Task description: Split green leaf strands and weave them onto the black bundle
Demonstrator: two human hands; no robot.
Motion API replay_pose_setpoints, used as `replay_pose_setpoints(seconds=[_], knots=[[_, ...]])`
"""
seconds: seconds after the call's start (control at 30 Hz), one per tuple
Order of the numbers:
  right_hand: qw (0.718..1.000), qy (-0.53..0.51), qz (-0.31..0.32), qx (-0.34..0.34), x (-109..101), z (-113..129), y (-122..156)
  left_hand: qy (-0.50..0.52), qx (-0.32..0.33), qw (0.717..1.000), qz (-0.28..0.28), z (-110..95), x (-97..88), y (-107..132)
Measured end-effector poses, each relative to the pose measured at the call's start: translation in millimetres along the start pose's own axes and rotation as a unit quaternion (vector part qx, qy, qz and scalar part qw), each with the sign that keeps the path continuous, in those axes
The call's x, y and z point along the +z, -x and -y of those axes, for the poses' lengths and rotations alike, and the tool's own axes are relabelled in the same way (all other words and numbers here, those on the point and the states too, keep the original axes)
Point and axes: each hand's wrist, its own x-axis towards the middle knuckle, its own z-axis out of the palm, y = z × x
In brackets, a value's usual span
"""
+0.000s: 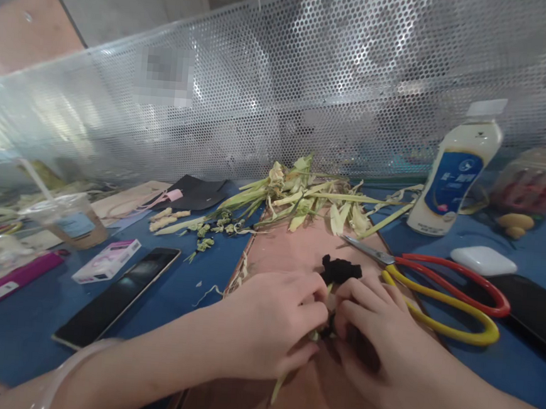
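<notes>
My left hand (276, 321) and my right hand (380, 342) meet over a brown board (278, 252), fingers curled together in a pinch. Between them is a small piece of pale green husk, mostly hidden by the fingers; one husk strip (279, 386) sticks out below my left hand. A crumpled black piece (340, 270) shows just above the fingertips; whether it is joined to the husk I cannot tell. Scissors (441, 287) with one red and one yellow handle lie beside my right hand, blades resting over the board's edge.
Dried husks (311, 198) are heaped at the board's far end, before a perforated metal screen (272, 91). At right stand a milk-coloured bottle (455, 175), a white case (483, 260) and a black object (529, 306). A phone (119, 296), small box (106, 261) and drink cup (76, 220) sit left.
</notes>
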Motion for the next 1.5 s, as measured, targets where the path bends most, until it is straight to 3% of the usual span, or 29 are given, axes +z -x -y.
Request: replay_pose_setpoints(seconds=[0.57, 0.8, 0.93, 1.03, 1.13, 1.37, 1.5], knots=[[1.0, 0.007, -0.002, -0.001, -2.9, -0.5, -0.5, 0.051, -0.015, 0.998, 0.024, 2.3, 1.9, -1.7], [0.993, -0.11, -0.012, 0.026, -16.3, 2.3, -3.3, 0.055, 0.01, 0.997, -0.046, 1.8, -3.9, -1.5], [0.951, -0.3, 0.042, 0.066, -18.9, 1.8, -8.2, 0.067, 0.023, 0.994, -0.088, 1.3, -10.4, 0.4], [0.915, -0.39, 0.088, 0.056, -19.6, -1.4, -11.0, 0.085, 0.025, 0.99, -0.113, 1.6, -12.4, 0.6], [0.888, -0.444, 0.109, 0.053, -20.1, -3.3, -11.8, 0.103, 0.032, 0.984, -0.144, 1.5, -12.2, -0.1], [0.834, -0.529, 0.107, 0.114, -16.7, -4.6, -11.1, 0.114, 0.05, 0.974, -0.189, 0.5, -11.1, 0.0], [0.824, -0.543, 0.106, 0.124, -14.5, -7.6, -11.6, 0.096, 0.054, 0.97, -0.217, 2.5, -8.4, 0.5]])
